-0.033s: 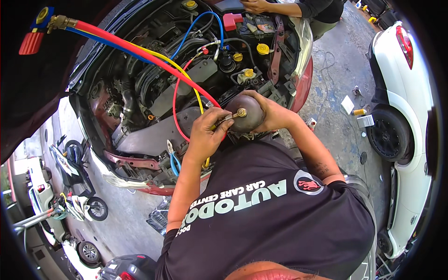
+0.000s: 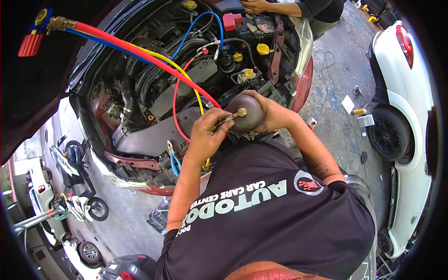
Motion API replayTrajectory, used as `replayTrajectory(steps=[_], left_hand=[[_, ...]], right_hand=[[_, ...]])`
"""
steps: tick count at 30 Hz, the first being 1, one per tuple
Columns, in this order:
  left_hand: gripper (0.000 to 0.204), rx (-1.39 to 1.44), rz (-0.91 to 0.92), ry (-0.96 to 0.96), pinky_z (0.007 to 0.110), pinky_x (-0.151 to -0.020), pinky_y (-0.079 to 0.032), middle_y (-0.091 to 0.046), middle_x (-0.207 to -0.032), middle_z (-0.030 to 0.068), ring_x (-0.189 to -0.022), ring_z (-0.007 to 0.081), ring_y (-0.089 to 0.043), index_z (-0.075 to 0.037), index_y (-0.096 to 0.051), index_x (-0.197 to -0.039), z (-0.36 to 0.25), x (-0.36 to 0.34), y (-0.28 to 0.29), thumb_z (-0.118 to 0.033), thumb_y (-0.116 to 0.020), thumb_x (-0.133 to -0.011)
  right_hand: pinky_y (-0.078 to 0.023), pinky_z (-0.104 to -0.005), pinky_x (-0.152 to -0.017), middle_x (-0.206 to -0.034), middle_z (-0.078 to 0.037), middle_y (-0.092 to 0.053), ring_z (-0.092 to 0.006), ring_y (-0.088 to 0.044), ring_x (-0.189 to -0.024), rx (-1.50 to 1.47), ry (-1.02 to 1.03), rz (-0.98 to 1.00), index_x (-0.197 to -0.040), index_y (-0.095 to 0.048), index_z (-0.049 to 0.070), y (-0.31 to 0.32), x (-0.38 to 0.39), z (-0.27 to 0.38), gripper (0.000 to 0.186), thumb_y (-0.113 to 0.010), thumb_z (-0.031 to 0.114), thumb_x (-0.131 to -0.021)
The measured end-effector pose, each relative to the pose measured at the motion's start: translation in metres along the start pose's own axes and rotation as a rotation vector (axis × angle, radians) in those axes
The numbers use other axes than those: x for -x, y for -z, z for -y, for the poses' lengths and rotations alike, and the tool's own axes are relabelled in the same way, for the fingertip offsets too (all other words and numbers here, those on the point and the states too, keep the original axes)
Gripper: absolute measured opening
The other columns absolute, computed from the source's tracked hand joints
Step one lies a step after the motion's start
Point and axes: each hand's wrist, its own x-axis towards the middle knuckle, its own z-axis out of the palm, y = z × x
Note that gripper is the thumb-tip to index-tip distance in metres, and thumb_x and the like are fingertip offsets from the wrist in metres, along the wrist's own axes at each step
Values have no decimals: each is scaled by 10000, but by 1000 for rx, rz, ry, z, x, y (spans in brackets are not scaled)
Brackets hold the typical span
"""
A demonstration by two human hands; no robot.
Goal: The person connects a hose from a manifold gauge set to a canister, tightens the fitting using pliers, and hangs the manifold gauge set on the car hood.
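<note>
A dark, rounded metal canister point(image 2: 248, 122) with a brass valve point(image 2: 241, 112) on top is held over the front of an open engine bay. Wrapped round its far right side is my right hand point(image 2: 275, 111), fingers partly hidden behind it. My left hand point(image 2: 210, 129) pinches a slim metal fitting point(image 2: 228, 119) against the side of the brass valve; its far end is hidden in my fingers. A thick red hose point(image 2: 163, 66) and a yellow hose point(image 2: 193, 86) run down behind my left hand. Pliers with blue handles point(image 2: 174, 161) rest at the bay's front edge.
A co-worker's hand point(image 2: 255, 5) lies at the far side of the engine bay point(image 2: 186, 107). A red-knobbed gauge valve point(image 2: 31, 43) hangs at upper left. At right stands a white car point(image 2: 410, 126), with small boxes point(image 2: 365, 121) on the floor. Motorbikes point(image 2: 74, 168) stand at left.
</note>
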Motion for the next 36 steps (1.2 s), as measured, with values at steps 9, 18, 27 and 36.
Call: replayTrajectory(steps=[9, 18, 27, 36], left_hand=[[179, -9, -38, 1, 286, -724, -529, -706, -1000, 73, -806, 130, -670, -10, -739, -1107, 6, -4, -6, -58, -806, -948], [176, -2, 8, 21, 292, -722, -537, -700, -998, 82, -828, 144, -685, -14, -723, -1094, -5, -4, -1, -18, -796, -934], [189, -141, -21, -53, 361, -769, -554, -680, -1078, 149, -885, 294, -691, 7, -650, -1117, -8, -7, -8, -23, -751, -960], [178, -219, 109, -147, 426, -858, -543, -653, -1102, 203, -972, 398, -665, 27, -647, -1161, -3, -12, 1, -25, -692, -997]], right_hand=[[-507, -441, -1142, -1442, -184, -636, -348, -623, -1354, -12, -24, 20, -1591, -381, 103, 4, -2, -1, 1152, -980, 138, -608], [-505, -437, -1138, -1423, -194, -650, -355, -625, -1347, -30, -19, 44, -1596, -376, 97, 1, -3, 0, 1167, -977, 135, -596], [-512, -451, -1131, -1416, -192, -654, -379, -629, -1337, -22, -10, 34, -1598, -364, 122, 2, -3, -1, 1179, -980, 135, -592], [-519, -457, -1122, -1414, -192, -655, -380, -636, -1328, -9, -22, 50, -1572, -382, 138, 6, -4, 4, 1137, -983, 132, -606]])
